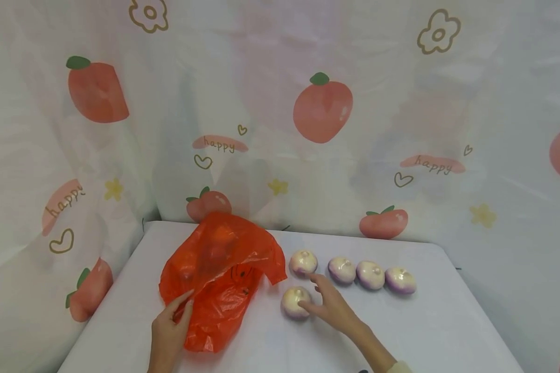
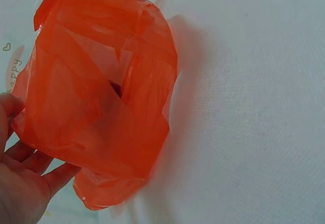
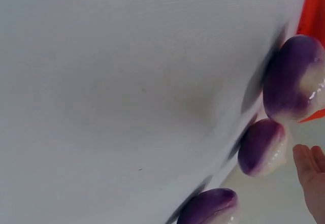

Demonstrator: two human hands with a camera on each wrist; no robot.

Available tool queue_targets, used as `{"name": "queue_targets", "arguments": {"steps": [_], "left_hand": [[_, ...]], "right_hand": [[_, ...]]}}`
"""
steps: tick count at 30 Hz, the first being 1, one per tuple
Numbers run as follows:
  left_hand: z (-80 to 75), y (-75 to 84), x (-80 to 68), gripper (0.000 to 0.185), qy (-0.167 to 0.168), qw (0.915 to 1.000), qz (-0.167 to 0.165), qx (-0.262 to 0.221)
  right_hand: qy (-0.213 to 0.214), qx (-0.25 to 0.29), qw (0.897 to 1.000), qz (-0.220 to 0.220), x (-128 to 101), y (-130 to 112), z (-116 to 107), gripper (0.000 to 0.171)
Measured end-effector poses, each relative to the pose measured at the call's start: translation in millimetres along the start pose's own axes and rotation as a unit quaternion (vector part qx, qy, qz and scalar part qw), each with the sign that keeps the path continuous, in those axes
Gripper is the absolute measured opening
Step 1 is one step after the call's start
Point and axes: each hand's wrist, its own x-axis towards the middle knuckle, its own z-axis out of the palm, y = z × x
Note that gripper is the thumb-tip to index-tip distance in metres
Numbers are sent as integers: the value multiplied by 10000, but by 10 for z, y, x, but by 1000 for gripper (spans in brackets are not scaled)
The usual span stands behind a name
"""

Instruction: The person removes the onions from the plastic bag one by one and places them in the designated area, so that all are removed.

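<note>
A red plastic bag (image 1: pixel 224 305) lies on the left of the table, with dim rounded shapes showing through its upper part. My left hand (image 1: pixel 171 324) pinches the near left edge of the bag; in the left wrist view, thumb and fingers of the left hand (image 2: pixel 25 183) are at the bag's rim (image 2: pixel 51 150). My right hand (image 1: pixel 331 305) is over a purple-and-white turnip-like bulb (image 1: pixel 293 303), thumb above it and fingers spread towards a second bulb (image 1: pixel 303 262) behind. In the right wrist view, the right hand's fingers (image 3: pixel 307 160) are extended near the bulbs (image 3: pixel 261 148).
Three more bulbs (image 1: pixel 370 274) stand in a row to the right. White cloth covers the table (image 1: pixel 429 331). A curtain (image 1: pixel 261 67) printed with fruit and flowers hangs behind and at the sides.
</note>
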Motion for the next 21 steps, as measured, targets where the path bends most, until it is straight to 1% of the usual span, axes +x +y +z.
{"name": "queue_targets", "arguments": {"steps": [3, 5, 9, 12, 14, 17, 21], "left_hand": [[2, 5, 0, 38, -2, 10000, -11, -4], [0, 8, -3, 38, -9, 10000, -22, 3], [-2, 12, -8, 39, -39, 10000, -49, 8], [3, 13, -4, 38, -32, 10000, -35, 20], [6, 9, -2, 38, -18, 10000, -5, 39], [9, 2, -3, 37, 2, 10000, 38, 66], [12, 0, -3, 34, 12, 10000, 54, 60]], "right_hand": [[363, -61, 9989, -300, 57, -84, 44, 64], [549, -30, 9976, -418, 91, -139, 81, 62], [701, 312, 9966, -303, 144, -262, 163, 62], [636, 560, 9962, -198, 178, -358, 226, 62], [522, 587, 9966, -248, 199, -413, 272, 60], [273, 527, 9979, -258, 225, -482, 343, 55], [15, 300, 9989, -366, 260, -568, 439, 50]]}}
